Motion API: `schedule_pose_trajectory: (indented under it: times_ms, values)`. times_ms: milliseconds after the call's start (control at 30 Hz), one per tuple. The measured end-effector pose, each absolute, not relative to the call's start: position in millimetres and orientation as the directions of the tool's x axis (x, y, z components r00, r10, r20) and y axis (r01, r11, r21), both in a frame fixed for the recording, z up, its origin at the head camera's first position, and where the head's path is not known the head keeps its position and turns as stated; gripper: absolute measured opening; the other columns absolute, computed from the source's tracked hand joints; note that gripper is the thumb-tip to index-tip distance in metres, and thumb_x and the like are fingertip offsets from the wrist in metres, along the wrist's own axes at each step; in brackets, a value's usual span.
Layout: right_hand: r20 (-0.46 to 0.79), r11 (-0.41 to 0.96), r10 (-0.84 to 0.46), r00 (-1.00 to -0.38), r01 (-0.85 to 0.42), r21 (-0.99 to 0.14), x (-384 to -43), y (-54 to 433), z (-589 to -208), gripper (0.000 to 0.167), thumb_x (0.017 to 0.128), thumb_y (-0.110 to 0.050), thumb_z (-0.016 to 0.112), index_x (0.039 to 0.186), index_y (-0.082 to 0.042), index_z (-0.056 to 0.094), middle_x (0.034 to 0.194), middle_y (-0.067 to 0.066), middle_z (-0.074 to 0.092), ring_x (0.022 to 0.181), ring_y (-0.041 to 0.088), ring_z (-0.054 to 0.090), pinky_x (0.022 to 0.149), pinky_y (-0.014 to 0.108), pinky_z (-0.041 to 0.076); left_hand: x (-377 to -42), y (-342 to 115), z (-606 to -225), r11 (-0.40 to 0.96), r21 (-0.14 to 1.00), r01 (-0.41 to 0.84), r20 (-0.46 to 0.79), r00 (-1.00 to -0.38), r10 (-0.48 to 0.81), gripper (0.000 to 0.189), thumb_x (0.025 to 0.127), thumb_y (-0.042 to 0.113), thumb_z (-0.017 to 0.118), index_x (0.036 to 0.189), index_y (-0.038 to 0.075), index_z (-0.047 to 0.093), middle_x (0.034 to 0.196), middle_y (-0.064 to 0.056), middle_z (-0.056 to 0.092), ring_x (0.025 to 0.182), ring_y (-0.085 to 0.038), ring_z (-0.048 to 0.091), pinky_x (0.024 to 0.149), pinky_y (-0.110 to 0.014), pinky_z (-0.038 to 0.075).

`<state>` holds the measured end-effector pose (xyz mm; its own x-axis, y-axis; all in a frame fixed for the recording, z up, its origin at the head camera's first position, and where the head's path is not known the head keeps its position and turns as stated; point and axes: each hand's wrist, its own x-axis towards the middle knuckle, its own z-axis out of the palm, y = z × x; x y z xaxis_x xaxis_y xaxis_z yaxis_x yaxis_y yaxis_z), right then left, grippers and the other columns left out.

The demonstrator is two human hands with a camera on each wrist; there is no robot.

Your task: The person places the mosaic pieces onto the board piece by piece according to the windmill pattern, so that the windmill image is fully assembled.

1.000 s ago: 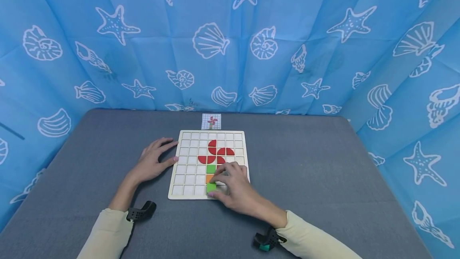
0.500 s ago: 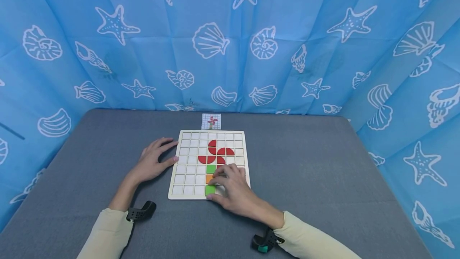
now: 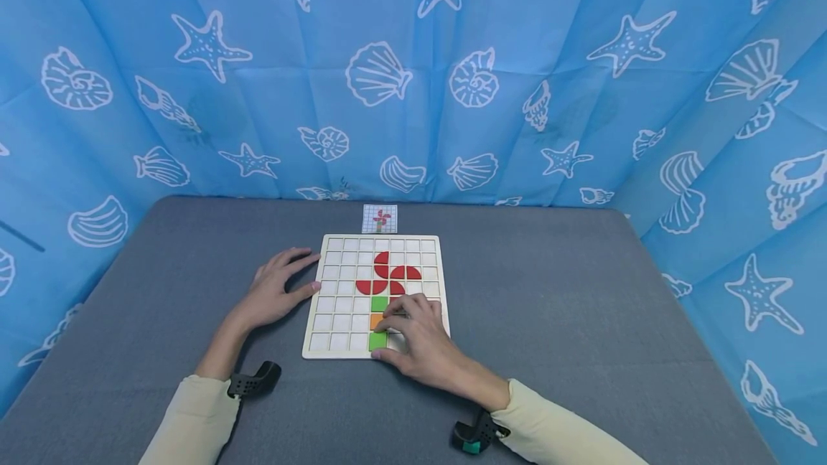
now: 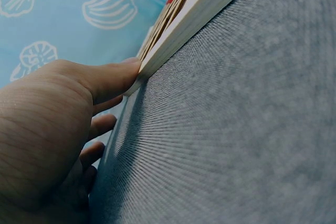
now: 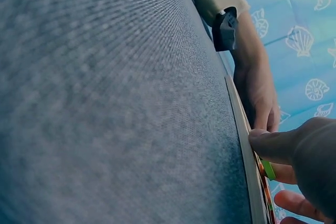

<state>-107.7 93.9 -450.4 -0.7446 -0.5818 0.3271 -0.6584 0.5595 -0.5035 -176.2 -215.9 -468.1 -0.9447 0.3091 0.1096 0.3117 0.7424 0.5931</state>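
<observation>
A pale square grid board [image 3: 321, 341] lies on the grey table. My right hand [image 3: 420, 343] is over its lower part, pinching a green square tile [image 3: 377, 341] between thumb and index finger at a bottom-row cell. The right wrist view shows that green tile [image 5: 268, 170] tilted up at the board's edge. Above it in the same column are an orange tile [image 3: 375, 321], partly covered by fingers, and another green tile [image 3: 379, 303]. Red curved pieces [image 3: 381, 271] form a pinwheel higher up. My left hand [image 3: 274, 298] has its fingers spread, thumb and fingertips touching the board's left edge.
A small printed card [image 3: 380, 219] with a pinwheel pattern lies just beyond the board's far edge. Behind the table [image 3: 549, 293] hangs a blue curtain [image 3: 413, 120] with white shells and starfish. A black band [image 3: 255, 380] is on each wrist.
From one second ago, my right hand has shifted slightly left and nearer with the green tile, into line with the bottom-row cell. During the last half second nothing visibly moves. The left hand stays put.
</observation>
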Motion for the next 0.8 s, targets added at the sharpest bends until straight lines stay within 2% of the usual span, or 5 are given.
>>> schedule_pose_trajectory:
  times_ms: [467, 800]
  values:
    - [0.340, 0.544, -0.564, -0.753, -0.648, -0.534, -109.9, 95.9, -448.7, 0.026, 0.080, -0.030, 0.089, 0.100, -0.018, 0.077, 0.114, 0.003, 0.058, 0.109, 0.022, 0.046, 0.090, 0.049, 0.030, -176.2, -215.0, -467.8, 0.745, 0.588, 0.315, 0.117, -0.945, 0.307, 0.061, 0.098, 0.039, 0.067, 0.149, 0.007, 0.052, 0.155, -0.020, 0.039, 0.147, -0.047, 0.023, 0.108, -0.072, 0.015]
    - [0.387, 0.548, -0.452, -0.803, -0.593, -0.590, -128.6, 117.3, -438.3, 0.025, 0.084, -0.024, 0.085, 0.103, -0.011, 0.078, 0.115, 0.009, 0.060, 0.110, 0.026, 0.047, 0.087, 0.049, 0.027, -176.6, -216.0, -467.1, 0.757, 0.582, 0.296, 0.102, -0.951, 0.293, 0.061, 0.099, 0.039, 0.067, 0.149, 0.007, 0.052, 0.155, -0.021, 0.040, 0.147, -0.047, 0.023, 0.109, -0.071, 0.015]
